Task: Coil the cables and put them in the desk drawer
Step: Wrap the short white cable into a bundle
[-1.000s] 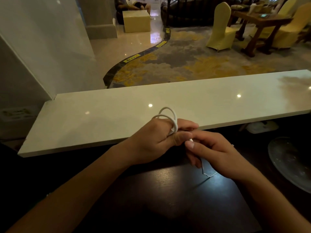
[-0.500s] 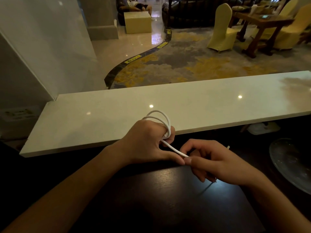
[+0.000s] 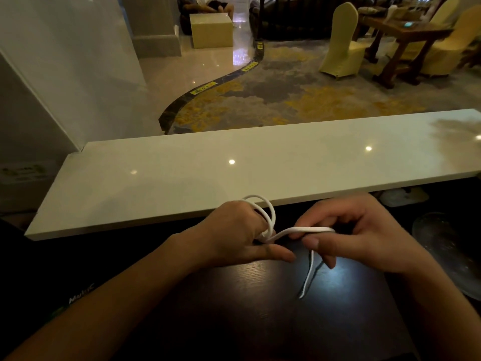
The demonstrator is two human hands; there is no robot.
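Note:
A thin white cable (image 3: 304, 230) is looped around the fingers of my left hand (image 3: 234, 235), its coil rising above the knuckles. From there a doubled strand runs right to my right hand (image 3: 359, 235), which pinches it between thumb and fingers. The cable's loose tail hangs down from the right hand to the dark wooden desk (image 3: 260, 308). No drawer is in view.
A long white stone ledge (image 3: 182, 173) runs across just behind my hands. A glass dish (image 3: 453, 251) sits at the right edge of the desk. Beyond the ledge lie a patterned carpet, covered chairs (image 3: 341, 40) and a wooden table (image 3: 406, 35).
My right hand has moved right and up, away from the left hand, drawing out a doubled length of cable between them. The tail now hangs down to the desk.

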